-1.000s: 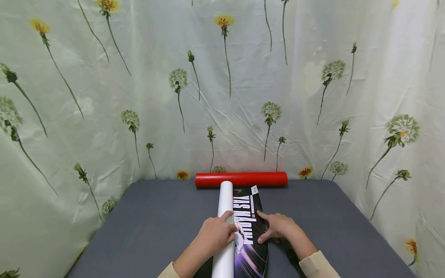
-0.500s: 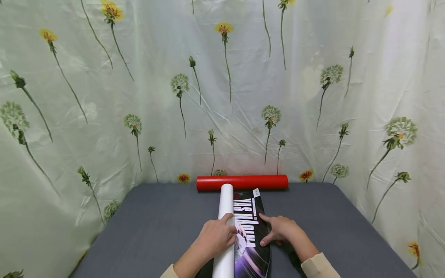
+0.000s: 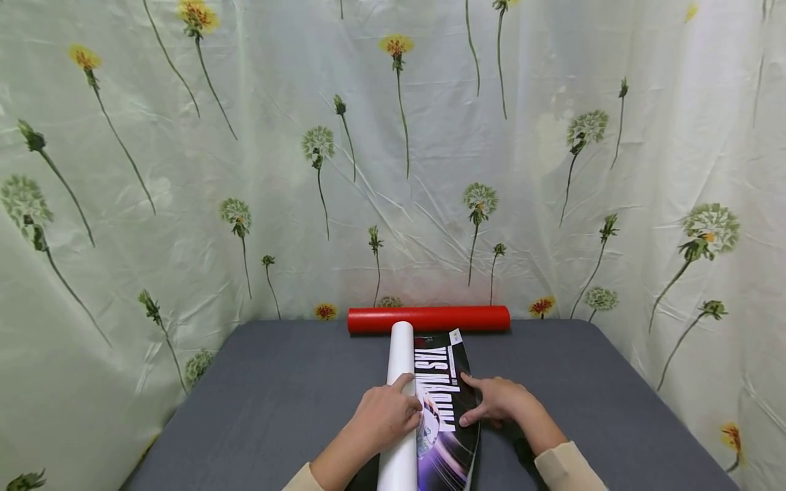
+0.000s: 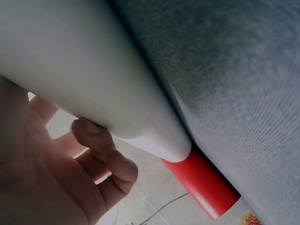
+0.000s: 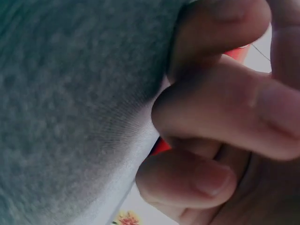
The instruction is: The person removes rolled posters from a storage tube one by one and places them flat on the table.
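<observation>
A partly rolled poster lies lengthwise on the dark grey table. Its white roll (image 3: pixel 398 423) points away from me, and the open strip, the printed poster face (image 3: pixel 439 409), shows white lettering on black and purple. My left hand (image 3: pixel 383 416) holds the roll, thumb and index finger over its top; in the left wrist view the other fingers of the left hand (image 4: pixel 70 173) curl beside it. At the poster's right edge, my right hand (image 3: pixel 497 402) touches the printed side with spread thumb and index finger. The right hand's other fingers (image 5: pixel 211 108) bend close over the table.
A red tube (image 3: pixel 430 319) lies crosswise at the table's back edge, just beyond the roll's far end. Behind hangs a pale curtain (image 3: pixel 270 170) with dandelion prints. Grey table (image 3: pixel 276 409) surface extends left and right of the poster.
The right hand has shifted slightly to the right along with the poster's edge. The left hand stays on the roll. The head view has shifted a little.
</observation>
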Available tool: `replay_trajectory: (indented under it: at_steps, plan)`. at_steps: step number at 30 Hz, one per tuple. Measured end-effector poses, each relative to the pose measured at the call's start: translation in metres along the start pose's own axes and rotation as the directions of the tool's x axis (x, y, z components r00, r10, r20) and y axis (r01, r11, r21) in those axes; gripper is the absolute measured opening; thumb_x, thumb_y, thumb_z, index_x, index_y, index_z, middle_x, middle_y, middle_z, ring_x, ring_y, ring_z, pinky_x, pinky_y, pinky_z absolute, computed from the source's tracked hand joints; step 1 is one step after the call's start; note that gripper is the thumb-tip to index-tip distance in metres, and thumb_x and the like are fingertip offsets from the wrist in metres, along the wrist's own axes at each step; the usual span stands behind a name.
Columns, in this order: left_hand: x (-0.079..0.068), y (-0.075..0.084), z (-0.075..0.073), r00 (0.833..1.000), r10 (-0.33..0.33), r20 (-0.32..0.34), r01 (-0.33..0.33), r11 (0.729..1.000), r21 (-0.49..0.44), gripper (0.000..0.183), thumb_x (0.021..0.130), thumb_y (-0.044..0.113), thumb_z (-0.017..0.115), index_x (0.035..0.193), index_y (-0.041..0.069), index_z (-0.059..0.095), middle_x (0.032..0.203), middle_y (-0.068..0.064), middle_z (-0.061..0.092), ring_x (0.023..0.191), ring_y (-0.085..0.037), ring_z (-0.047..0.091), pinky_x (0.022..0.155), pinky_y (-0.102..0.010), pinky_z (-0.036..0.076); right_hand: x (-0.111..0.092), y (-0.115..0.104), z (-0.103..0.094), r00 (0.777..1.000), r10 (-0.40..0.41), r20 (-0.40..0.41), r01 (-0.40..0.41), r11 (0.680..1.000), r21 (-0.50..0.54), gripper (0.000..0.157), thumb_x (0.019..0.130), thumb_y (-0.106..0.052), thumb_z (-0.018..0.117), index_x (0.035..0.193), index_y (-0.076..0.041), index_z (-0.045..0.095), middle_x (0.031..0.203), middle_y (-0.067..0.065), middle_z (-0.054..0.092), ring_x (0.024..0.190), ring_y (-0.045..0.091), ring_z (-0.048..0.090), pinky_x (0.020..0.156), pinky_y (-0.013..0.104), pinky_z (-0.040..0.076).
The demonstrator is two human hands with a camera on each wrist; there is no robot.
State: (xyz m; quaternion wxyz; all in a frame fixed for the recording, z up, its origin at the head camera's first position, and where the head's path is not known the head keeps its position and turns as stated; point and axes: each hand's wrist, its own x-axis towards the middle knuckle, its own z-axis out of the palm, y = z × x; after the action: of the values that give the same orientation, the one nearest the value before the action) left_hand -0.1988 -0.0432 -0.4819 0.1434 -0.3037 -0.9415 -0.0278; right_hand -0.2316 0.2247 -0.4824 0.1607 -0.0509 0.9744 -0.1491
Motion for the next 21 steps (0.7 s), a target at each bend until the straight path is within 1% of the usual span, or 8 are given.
replay_trajectory:
  at_steps: [1,5,7,10,14,18,20,21]
  plan:
    - [0.0000,-0.0006,0.0000,1.000,0.007,-0.005,-0.007,1.000,0.008,0.013,0.095,0.039,0.070,0.096,0.039,0.082,0.139,0.001,0.067,0.063,-0.018,0.063,0.050,-0.029,0.040,-0.0001,-0.0004,-0.0002,1.000,-0.001,-0.005,0.001,1.000,-0.004,0.107,0.072,-0.056,0.094,0.163,-0.028,0.044,0.095,0.012,0.063,0.055,0.018,0.063,0.069,0.036,0.045]
    - [-0.0009,-0.0040,-0.0018,1.000,0.013,-0.016,-0.012,1.000,0.020,0.012,0.095,0.038,0.070,0.094,0.039,0.081,0.139,0.002,0.067,0.058,-0.017,0.060,0.048,-0.029,0.035,-0.0019,-0.0028,0.0004,0.999,0.000,-0.039,-0.001,0.999,-0.046,0.109,0.069,-0.059,0.095,0.162,-0.030,0.046,0.093,0.010,0.063,0.055,0.018,0.063,0.072,0.040,0.046]
    - [-0.0014,-0.0049,-0.0028,1.000,0.003,-0.020,-0.003,1.000,0.018,0.009,0.095,0.041,0.072,0.094,0.039,0.081,0.139,0.002,0.067,0.060,-0.017,0.062,0.048,-0.029,0.036,-0.0028,-0.0038,0.0003,0.999,0.006,-0.043,-0.009,0.998,-0.056,0.109,0.068,-0.059,0.095,0.162,-0.030,0.046,0.086,0.009,0.059,0.055,0.018,0.063,0.072,0.040,0.046]
    - [-0.0019,-0.0051,-0.0034,1.000,-0.001,-0.030,0.002,1.000,0.014,0.008,0.093,0.044,0.075,0.094,0.039,0.081,0.136,0.001,0.067,0.062,-0.018,0.065,0.050,-0.030,0.039,-0.0038,-0.0044,0.0001,0.999,0.025,-0.037,-0.027,0.998,-0.054,0.108,0.069,-0.058,0.095,0.161,-0.031,0.046,0.085,0.009,0.058,0.056,0.018,0.062,0.071,0.039,0.043]
    - [-0.0026,-0.0058,-0.0035,1.000,0.003,-0.008,-0.003,1.000,0.011,0.008,0.093,0.039,0.074,0.093,0.039,0.082,0.137,0.001,0.068,0.059,-0.016,0.060,0.049,-0.028,0.038,-0.0042,-0.0053,0.0002,0.999,0.040,-0.019,-0.041,0.998,-0.049,0.107,0.070,-0.058,0.094,0.161,-0.032,0.046,0.085,0.009,0.057,0.057,0.018,0.062,0.068,0.037,0.040]
    - [-0.0019,-0.0075,-0.0057,1.000,-0.014,0.023,0.014,1.000,0.011,0.012,0.093,0.034,0.072,0.093,0.039,0.083,0.140,0.002,0.068,0.056,-0.013,0.053,0.050,-0.028,0.036,-0.0041,-0.0049,0.0003,0.999,0.036,-0.032,-0.037,0.998,-0.044,0.107,0.069,-0.058,0.095,0.161,-0.031,0.047,0.084,0.008,0.058,0.057,0.017,0.062,0.068,0.037,0.041]
    - [-0.0011,-0.0081,-0.0071,0.999,-0.027,0.030,0.026,1.000,0.009,0.012,0.093,0.034,0.072,0.095,0.038,0.083,0.141,0.002,0.068,0.057,-0.013,0.051,0.050,-0.028,0.036,-0.0037,-0.0042,-0.0003,0.998,0.039,-0.041,-0.041,0.998,-0.045,0.107,0.069,-0.058,0.095,0.161,-0.031,0.047,0.085,0.009,0.057,0.057,0.017,0.062,0.069,0.037,0.041]
    - [-0.0008,-0.0081,-0.0075,0.999,-0.029,0.028,0.029,1.000,0.010,0.010,0.093,0.035,0.073,0.095,0.037,0.082,0.141,0.001,0.068,0.058,-0.013,0.054,0.051,-0.028,0.037,-0.0034,-0.0039,-0.0007,0.998,0.043,-0.042,-0.045,0.998,-0.046,0.106,0.069,-0.057,0.095,0.161,-0.031,0.047,0.085,0.009,0.057,0.057,0.017,0.062,0.069,0.037,0.041]
